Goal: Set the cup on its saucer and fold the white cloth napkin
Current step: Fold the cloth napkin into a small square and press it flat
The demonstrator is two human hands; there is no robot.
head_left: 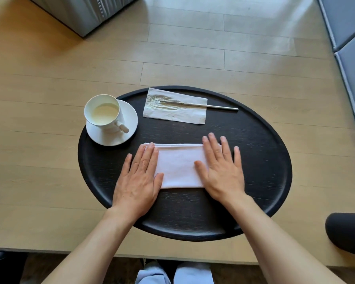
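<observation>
The left hand [138, 179] and the right hand [221, 171] lie flat with fingers spread, pressing the two ends of the folded white napkin [179, 165] near the middle of the round black table [254, 160]. Farther off, at ten o'clock, the cup [105, 112] sits on its saucer [129, 119]. At twelve o'clock a metal stick [213, 106] rests on a paper napkin [172, 111].

Bright daylight seems to come from beyond the hands, washing out the far floor [223, 23]. The black worktop [254, 160] shows soft shadows. Focus is sharp; wide-angle bending curves the edges.
</observation>
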